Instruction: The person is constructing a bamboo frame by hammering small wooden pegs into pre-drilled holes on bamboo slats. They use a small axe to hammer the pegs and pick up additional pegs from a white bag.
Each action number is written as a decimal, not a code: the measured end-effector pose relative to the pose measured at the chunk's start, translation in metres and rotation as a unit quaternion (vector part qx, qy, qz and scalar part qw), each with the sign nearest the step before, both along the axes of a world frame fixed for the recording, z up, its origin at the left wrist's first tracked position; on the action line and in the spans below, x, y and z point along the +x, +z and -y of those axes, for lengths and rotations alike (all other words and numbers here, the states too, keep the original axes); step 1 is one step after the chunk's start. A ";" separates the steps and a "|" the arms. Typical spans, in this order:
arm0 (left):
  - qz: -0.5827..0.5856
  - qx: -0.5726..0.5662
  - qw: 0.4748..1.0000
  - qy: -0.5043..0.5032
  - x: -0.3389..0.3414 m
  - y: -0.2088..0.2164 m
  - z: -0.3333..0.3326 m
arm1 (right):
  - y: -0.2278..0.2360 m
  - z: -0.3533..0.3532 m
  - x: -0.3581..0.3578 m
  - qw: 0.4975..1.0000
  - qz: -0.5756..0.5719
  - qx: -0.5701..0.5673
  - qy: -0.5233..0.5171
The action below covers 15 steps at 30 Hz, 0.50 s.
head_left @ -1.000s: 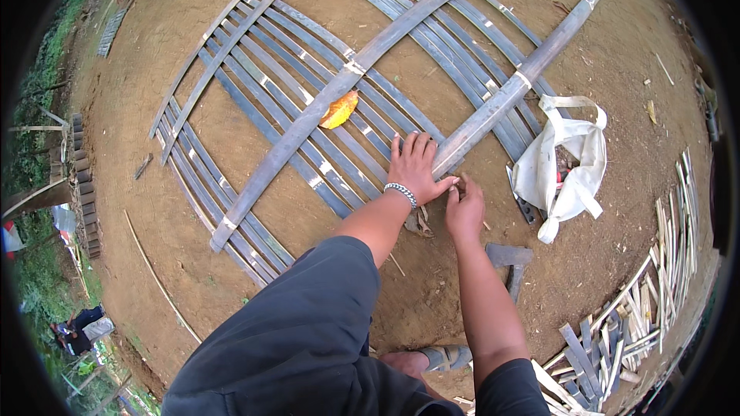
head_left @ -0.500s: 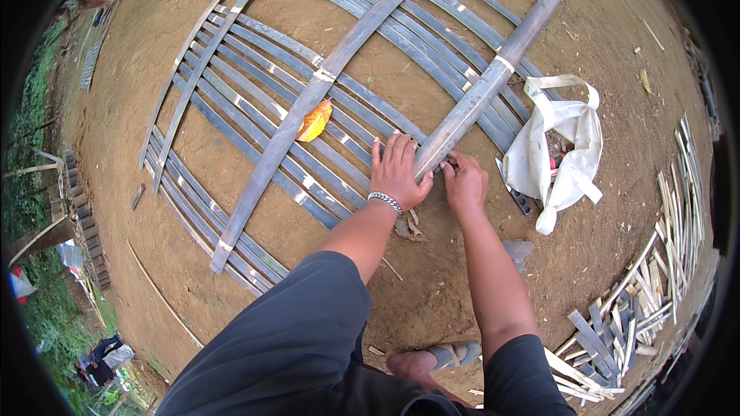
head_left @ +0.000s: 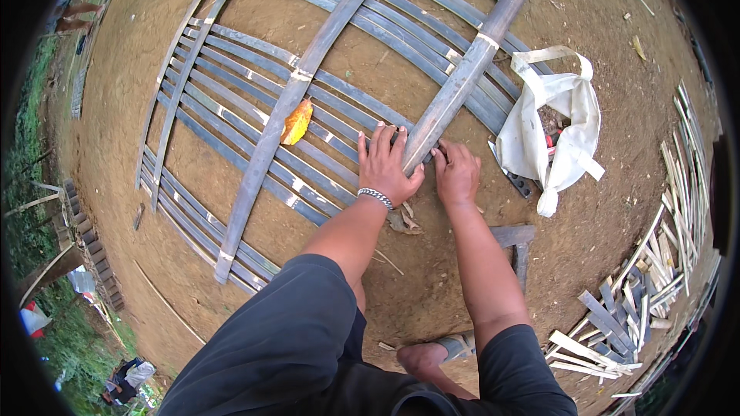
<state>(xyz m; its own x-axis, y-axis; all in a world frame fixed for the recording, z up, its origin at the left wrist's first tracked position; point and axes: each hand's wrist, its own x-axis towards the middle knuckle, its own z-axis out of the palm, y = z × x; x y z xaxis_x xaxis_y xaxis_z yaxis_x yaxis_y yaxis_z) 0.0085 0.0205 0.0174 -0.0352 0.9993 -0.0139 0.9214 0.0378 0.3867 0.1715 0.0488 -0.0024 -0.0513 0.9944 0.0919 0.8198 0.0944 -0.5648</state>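
Dark-grey bamboo pole (head_left: 452, 95) lies across paler-jointed slats (head_left: 362, 98), its near end between both hands: the right hand (head_left: 459, 176), just below that end a second ago, has moved up alongside, fingers bent, their hold unclear. The left hand (head_left: 384, 171) rests opposite, fingers loosely spread; rightward sits a white bag (head_left: 530, 129).

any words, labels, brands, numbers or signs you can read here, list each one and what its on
No readable text in this view.
White bag: no lettering shows on the visible sides.
Dark pole and flat strips: only pale bands and patches, no letters or numbers.
Red-and-white item at the far left: too small and blurred to tell if anything is printed on it.
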 end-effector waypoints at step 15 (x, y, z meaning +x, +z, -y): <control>0.103 0.049 0.993 0.043 -0.005 -0.014 0.001 | 0.003 0.026 0.003 0.999 -0.047 0.001 0.006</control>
